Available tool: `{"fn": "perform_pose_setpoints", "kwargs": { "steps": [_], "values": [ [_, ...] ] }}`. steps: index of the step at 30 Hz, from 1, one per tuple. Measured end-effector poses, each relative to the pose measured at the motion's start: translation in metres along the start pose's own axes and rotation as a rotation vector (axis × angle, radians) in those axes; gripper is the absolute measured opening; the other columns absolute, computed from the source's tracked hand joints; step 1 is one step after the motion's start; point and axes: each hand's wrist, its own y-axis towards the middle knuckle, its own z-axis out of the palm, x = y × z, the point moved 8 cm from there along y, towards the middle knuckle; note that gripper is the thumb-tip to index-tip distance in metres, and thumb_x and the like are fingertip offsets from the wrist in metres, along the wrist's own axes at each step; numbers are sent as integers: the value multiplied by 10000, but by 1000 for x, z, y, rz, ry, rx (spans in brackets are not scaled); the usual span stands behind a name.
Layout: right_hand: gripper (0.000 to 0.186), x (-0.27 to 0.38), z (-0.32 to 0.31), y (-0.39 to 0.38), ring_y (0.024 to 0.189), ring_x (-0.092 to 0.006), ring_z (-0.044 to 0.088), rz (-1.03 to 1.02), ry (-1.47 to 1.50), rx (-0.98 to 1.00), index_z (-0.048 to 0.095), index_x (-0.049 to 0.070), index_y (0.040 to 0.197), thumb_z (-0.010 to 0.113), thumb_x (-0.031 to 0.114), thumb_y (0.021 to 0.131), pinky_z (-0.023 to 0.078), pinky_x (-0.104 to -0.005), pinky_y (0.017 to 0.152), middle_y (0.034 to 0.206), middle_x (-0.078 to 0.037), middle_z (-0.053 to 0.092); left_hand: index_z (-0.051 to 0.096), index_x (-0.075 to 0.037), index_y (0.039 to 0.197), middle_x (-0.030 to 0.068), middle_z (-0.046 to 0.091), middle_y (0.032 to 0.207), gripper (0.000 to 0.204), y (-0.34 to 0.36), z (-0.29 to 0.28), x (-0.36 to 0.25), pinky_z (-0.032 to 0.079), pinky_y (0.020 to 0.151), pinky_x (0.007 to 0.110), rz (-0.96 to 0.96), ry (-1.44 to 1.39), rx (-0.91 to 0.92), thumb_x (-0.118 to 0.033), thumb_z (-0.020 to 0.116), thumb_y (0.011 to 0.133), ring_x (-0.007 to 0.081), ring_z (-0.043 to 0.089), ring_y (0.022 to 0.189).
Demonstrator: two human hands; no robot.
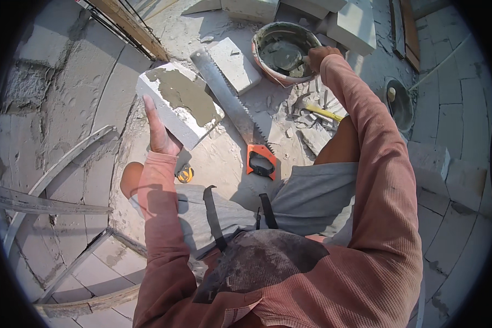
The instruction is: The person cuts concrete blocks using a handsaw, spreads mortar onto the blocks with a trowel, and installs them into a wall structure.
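Note:
My left hand (163, 133) grips the near left side of a white building block (172, 117), its thumb lying along the face and its other fingers hidden. Grey mortar (188, 98) is spread unevenly over the block's upper face. At the upper right, my right hand (321, 57) is closed round the handle of a trowel at the rim of a bucket (258, 63). The trowel's blade (287, 56) rests in the wet mortar inside. Between my hands lies a handsaw (224, 90) with an orange and black handle (251, 158).
Another white block (232, 65) lies beside the saw blade. A tape measure (185, 174) is near my left knee. Broken chips surround a yellow handle (323, 112) by my right knee. More blocks (355, 27) and a dark basin (402, 106) stand to the right; a block wall (65, 109) rises left.

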Motion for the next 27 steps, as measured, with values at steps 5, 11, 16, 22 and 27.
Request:
{"fn": "perform_pose_setpoints", "kwargs": {
  "steps": [5, 11, 16, 22, 27],
  "values": [
    [269, -34, -62, -34, 1172, -240, 655, 96, -101, -224, 717, 166, 1175, 611, 211, 931, 537, -379, 943, 1240, -68, 693, 311, -113, 1526, 103, 484, 1440, 876, 8, 13, 13, 406, 1108, 454, -60, 72, 9, -711, 510, 918, 284, 492, 1311],
    [195, -4, -30, 9, 1081, -243, 697, 54, -173, -203, 748, 149, 1065, 596, 163, 944, 561, -369, 880, 1135, -75, 732, 310, -122, 1530, 108, 475, 1449, 863, 25, 23, 29, 410, 1100, 458, -84, 74, -3, -714, 487, 927, 284, 487, 1318],
    [201, 41, -29, -4, 1034, -246, 717, -120, -147, -257, 766, 142, 1023, 601, 217, 936, 563, -358, 863, 1072, -95, 748, 318, -119, 1529, 107, 468, 1461, 846, 35, 30, 33, 401, 1109, 451, -113, -13, 24, -706, 469, 939, 286, 483, 1322],
    [378, -36, 16, -22, 778, -241, 699, 38, 495, -152, 762, 88, 1013, 661, 430, 889, 546, -347, 690, 890, -121, 730, 334, -133, 1517, 115, 480, 1441, 873, 47, 31, 36, 412, 1098, 479, -149, -34, -11, -743, 476, 910, 311, 494, 1314],
    [486, -50, 50, -43, 658, -159, 617, -162, 839, 44, 751, 44, 1022, 668, 504, 888, 507, -328, 614, 804, -69, 703, 353, -151, 1506, 138, 471, 1452, 853, 61, 38, 54, 400, 1076, 588, -283, -188, 14, -770, 398, 920, 355, 479, 1330]
  ]
}}
